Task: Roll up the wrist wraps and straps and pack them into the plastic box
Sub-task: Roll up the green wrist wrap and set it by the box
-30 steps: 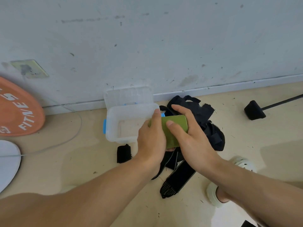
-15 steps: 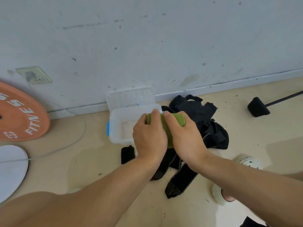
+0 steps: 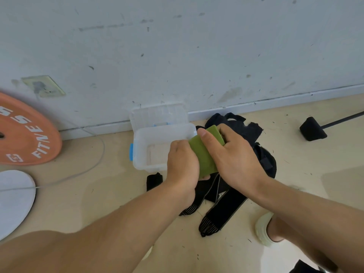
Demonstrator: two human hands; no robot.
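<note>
Both hands hold a green wrap (image 3: 204,154) just right of the open clear plastic box (image 3: 141,138). My left hand (image 3: 183,164) grips its near left side with curled fingers. My right hand (image 3: 234,156) clasps its far end, thumb on top. Under my hands lie black wrist wraps (image 3: 220,209) stretched flat on the floor. A pile of black straps (image 3: 254,134) sits behind them. A small rolled black wrap (image 3: 154,180) stands by the box's front edge. The box has blue latches and its lid leans against the wall.
An orange weight plate (image 3: 27,134) leans on the wall at left, with a white disc (image 3: 13,201) and a grey cable (image 3: 86,166) in front. A black-footed bar (image 3: 313,129) lies at right. My shoe (image 3: 264,229) is at lower right.
The green wrap has turned from flat to slanted between my hands. My right thumb now lies over its top and my left hand has shifted lower along it.
</note>
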